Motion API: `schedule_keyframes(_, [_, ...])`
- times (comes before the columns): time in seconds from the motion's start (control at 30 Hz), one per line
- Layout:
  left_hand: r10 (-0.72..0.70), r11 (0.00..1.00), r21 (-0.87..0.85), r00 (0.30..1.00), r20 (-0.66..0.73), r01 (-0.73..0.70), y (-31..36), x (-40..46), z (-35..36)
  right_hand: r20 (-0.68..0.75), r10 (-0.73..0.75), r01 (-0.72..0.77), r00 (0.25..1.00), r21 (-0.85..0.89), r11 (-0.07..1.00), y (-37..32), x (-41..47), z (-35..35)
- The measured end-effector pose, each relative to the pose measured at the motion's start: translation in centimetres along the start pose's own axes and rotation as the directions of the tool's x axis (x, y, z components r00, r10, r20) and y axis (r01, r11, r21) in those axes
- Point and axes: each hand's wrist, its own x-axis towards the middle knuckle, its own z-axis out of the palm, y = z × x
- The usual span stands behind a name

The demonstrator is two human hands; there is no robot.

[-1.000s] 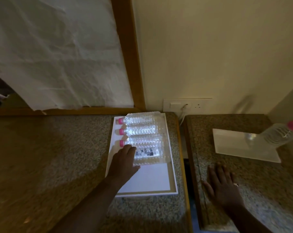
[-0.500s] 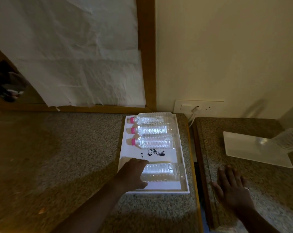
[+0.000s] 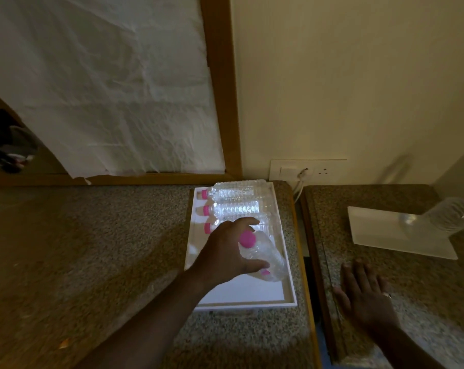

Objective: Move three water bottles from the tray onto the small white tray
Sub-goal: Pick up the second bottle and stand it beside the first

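My left hand (image 3: pixel 225 251) grips a clear water bottle (image 3: pixel 265 258) with a pink cap, lifted and tilted above the white tray (image 3: pixel 241 298). Three more pink-capped bottles lie side by side at the tray's far end: the farthest bottle (image 3: pixel 239 189), the middle bottle (image 3: pixel 239 209), and a nearer bottle (image 3: pixel 264 222) partly hidden by my hand. On the right counter sits the small white tray (image 3: pixel 380 235), with one bottle (image 3: pixel 449 217) standing on it near its right end. My right hand (image 3: pixel 366 296) rests flat on the right counter, fingers spread, holding nothing.
Two granite counters (image 3: pixel 92 249) are split by a narrow gap (image 3: pixel 309 262). A wall socket (image 3: pixel 305 171) with a plugged cable sits behind the gap. A wood-framed panel covered in white paper (image 3: pixel 106 89) stands at the back left.
My left hand has lifted the nearest bottle off the tray and tilted it cap-up. The right hand has stayed flat on the counter. The camera has shifted slightly.
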Motion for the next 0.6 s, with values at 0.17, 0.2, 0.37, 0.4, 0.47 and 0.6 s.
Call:
schedule_keyframes(0.17, [0.005, 0.98, -0.199, 0.996, -0.087, -0.022, 1.4, -0.3, 4.8, -0.012, -0.008, 0.008, 1.0, 0.029, 1.0, 0.2, 0.1, 0.2])
schedule_keyframes(0.2, [0.017, 0.982, -0.187, 0.996, -0.083, -0.033, 1.7, -0.1, 5.4, -0.013, -0.004, 0.005, 1.0, 0.03, 1.0, 0.3, 0.1, 0.3])
schedule_keyframes(0.37, [-0.035, 0.99, -0.136, 0.999, -0.009, 0.033, 1.0, 0.6, 6.5, -0.017, -0.013, 0.014, 1.0, 0.06, 0.998, 0.6, 0.1, 0.5])
schedule_keyframes(0.4, [-0.051, 0.991, -0.126, 0.999, 0.0, 0.05, 0.8, 0.6, 6.6, -0.014, -0.02, 0.021, 1.0, 0.066, 0.998, 0.6, 0.1, 0.5])
schedule_keyframes(0.47, [-0.072, 0.991, -0.109, 0.997, -0.007, 0.071, 0.8, 0.9, 6.8, -0.01, -0.039, 0.04, 0.999, 0.064, 0.997, 0.8, 0.0, 0.3])
schedule_keyframes(0.6, [-0.061, 0.998, -0.015, 0.998, -0.029, 0.06, 2.0, 1.9, 5.9, -0.023, -0.065, 0.066, 0.998, 0.076, 0.995, 2.7, -0.5, 0.3])
